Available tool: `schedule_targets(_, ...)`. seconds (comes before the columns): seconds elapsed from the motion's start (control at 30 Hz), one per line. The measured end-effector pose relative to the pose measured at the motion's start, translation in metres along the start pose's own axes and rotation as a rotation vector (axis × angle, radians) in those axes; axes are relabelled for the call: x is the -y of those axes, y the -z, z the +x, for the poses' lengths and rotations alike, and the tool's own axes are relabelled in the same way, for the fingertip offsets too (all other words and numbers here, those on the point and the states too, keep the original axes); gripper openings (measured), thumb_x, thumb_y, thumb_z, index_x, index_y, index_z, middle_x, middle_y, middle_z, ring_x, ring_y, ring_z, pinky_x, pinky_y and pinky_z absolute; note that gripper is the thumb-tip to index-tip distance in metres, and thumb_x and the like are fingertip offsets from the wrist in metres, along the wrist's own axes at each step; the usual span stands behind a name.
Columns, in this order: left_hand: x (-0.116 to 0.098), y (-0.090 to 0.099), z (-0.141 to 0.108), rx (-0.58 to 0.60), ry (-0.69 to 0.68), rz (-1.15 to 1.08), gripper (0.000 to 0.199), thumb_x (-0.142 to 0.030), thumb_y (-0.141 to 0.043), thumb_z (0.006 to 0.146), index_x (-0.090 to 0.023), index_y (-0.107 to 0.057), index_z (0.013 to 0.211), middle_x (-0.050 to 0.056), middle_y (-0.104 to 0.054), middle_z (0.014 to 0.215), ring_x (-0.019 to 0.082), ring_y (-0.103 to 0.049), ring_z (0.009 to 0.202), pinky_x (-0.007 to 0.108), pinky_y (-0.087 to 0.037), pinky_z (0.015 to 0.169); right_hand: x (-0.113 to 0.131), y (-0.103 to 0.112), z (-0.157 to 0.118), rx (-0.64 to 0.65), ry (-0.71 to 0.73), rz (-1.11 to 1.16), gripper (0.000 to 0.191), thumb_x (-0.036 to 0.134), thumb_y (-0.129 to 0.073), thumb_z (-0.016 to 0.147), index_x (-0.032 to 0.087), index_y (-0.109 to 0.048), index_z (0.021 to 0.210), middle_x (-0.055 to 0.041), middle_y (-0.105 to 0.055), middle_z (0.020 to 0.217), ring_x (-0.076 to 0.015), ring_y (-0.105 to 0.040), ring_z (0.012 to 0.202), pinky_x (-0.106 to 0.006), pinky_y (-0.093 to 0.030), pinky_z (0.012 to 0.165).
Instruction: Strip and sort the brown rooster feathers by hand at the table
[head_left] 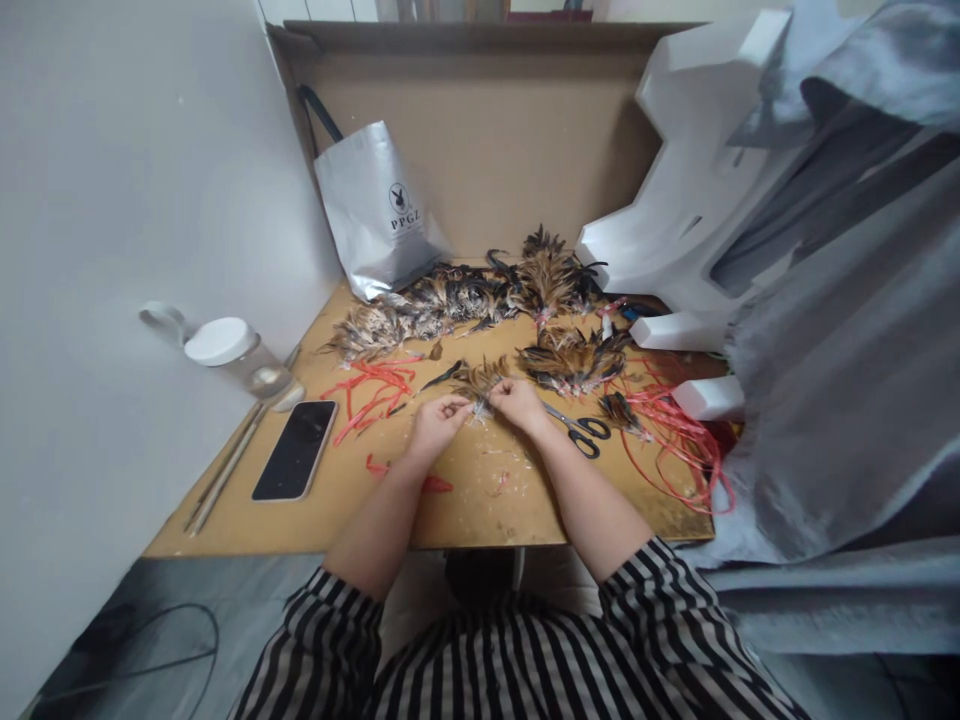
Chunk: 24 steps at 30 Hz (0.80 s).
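A small bunch of brown feathers (482, 376) lies at the middle of the table, its pale quill ends toward me. My left hand (440, 423) pinches at the left side of these quill ends, fingers closed. On their right side my right hand (517, 403) is closed too, with its fingertips near the base of the feathers. Whether it grips a quill or something thinner is too small to tell. Scissors with black handles (585, 436) lie just right of my right hand. Behind it rests a larger bunch of brown and black feathers (574, 360).
Long heaps of feathers (450, 298) line the table's back, by a silver bag (371, 210). Red strips lie left (375, 392) and right (682, 440). A phone (295, 451), lidded jar (238, 355) and thin sticks (229, 470) are at left. White foam pieces (675, 190) stand at right.
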<state>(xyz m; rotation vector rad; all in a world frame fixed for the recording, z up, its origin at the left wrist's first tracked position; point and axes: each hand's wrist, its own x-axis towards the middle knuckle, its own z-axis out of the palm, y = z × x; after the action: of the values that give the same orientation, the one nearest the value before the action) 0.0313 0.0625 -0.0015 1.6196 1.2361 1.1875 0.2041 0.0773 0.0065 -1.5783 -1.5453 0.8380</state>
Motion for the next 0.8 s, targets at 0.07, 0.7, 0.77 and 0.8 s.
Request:
schedule_targets(0.07, 0.000, 0.001, -0.003, 0.041, -0.071, 0.188, 0.018, -0.034, -0.065, 0.064, -0.018, -0.068, 0.072, 0.002, -0.059, 0.063, 0.012, -0.050, 0.056, 0.024, -0.038, 0.055, -0.002, 0.000, 0.001, 0.003, 0.008, -0.033, 0.014, 0.028, -0.055, 0.062, 0.015, -0.061, 0.058, 0.0023, -0.054, 0.050, -0.0077, -0.043, 0.046, -0.018, -0.029, 0.044)
schedule_targets(0.7, -0.011, 0.002, 0.002, 0.012, 0.190, -0.300, 0.021, -0.031, -0.070, 0.060, -0.014, -0.066, 0.071, 0.001, -0.062, 0.062, 0.010, -0.050, 0.055, 0.022, -0.038, 0.057, 0.027, 0.008, -0.012, 0.171, -0.146, 0.449, 0.034, 0.047, -0.060, 0.066, 0.015, -0.055, 0.058, 0.0067, -0.041, 0.037, -0.0038, -0.025, 0.032, -0.020, -0.016, 0.035)
schedule_targets(0.77, -0.012, 0.002, 0.002, -0.010, 0.190, -0.314, 0.021, -0.031, -0.071, 0.059, -0.014, -0.067, 0.071, 0.001, -0.062, 0.062, 0.010, -0.051, 0.056, 0.023, -0.038, 0.058, 0.030, 0.009, -0.014, 0.272, -0.183, 0.475, 0.037, 0.051, -0.059, 0.067, 0.014, -0.058, 0.062, 0.0049, -0.046, 0.040, -0.0032, -0.026, 0.030, -0.020, -0.015, 0.033)
schedule_targets(0.8, -0.012, 0.002, 0.002, -0.020, 0.189, -0.315, 0.021, -0.031, -0.071, 0.059, -0.014, -0.067, 0.071, 0.001, -0.063, 0.062, 0.010, -0.051, 0.056, 0.023, -0.039, 0.058, 0.030, 0.008, -0.014, 0.308, -0.197, 0.486, 0.038, 0.052, -0.059, 0.067, 0.014, -0.060, 0.065, 0.0036, -0.050, 0.042, -0.0031, -0.027, 0.030, -0.019, -0.015, 0.033)
